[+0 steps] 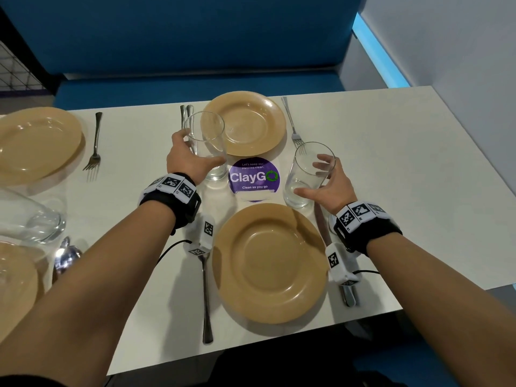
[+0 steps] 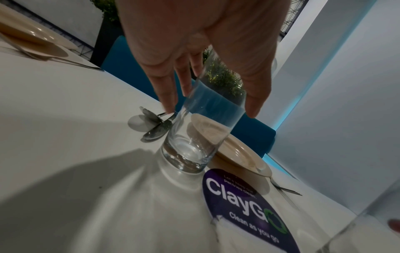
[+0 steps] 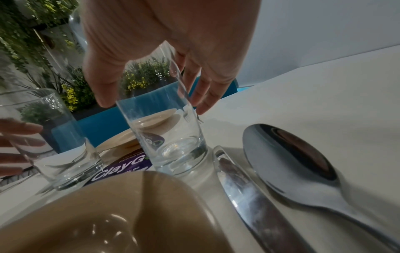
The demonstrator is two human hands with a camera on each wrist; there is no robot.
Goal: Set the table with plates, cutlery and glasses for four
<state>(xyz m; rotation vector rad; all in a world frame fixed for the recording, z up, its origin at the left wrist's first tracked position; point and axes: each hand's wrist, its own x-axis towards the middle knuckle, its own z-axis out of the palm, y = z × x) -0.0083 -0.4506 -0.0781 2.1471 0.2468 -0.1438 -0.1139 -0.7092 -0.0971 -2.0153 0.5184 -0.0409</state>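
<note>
Blue booth bench [image 1: 195, 37] along the far side of a white table [image 1: 391, 163], pale wall to the right. Four tan plates laid out: near plate [image 1: 269, 263] close to the front edge, far plate [image 1: 245, 124] opposite it, a third plate [image 1: 36, 143] at far left, a fourth plate [image 1: 14, 283] cut off at the near-left corner. Left glass [image 1: 208, 146] upright on the table, just beside the far plate's near-left rim, base down on the surface. Right glass [image 1: 307, 177] upright too, just beyond the near plate's upper right rim, above the knife tip. A third glass [image 1: 30, 219] at the left edge, blurred by the lens. Left hand [image 1: 187, 160] spread wide around the left glass, fingers [image 2: 168, 95] nearly straight on one side, thumb on the other; firm grip or mere touch impossible to tell. Right hand [image 1: 332, 188] likewise wide open around the right glass, fingers splayed behind it, thumb low at the front. Marker-covered wrist bands on both forearms. Near fork [image 1: 206, 297] left of the near plate; knife [image 3: 244, 188] and spoon [image 3: 292, 154] side by side to its right. Far fork [image 1: 291, 124] right of the far plate, a knife-and-spoon pair [image 2: 150, 126] left of it, behind the left glass. Another fork [image 1: 95, 143] beside the third plate, another spoon [image 1: 65, 255] near the fourth. Round purple "ClayGo" sticker [image 1: 254, 177] between the two glasses and between the near and far plates.
</note>
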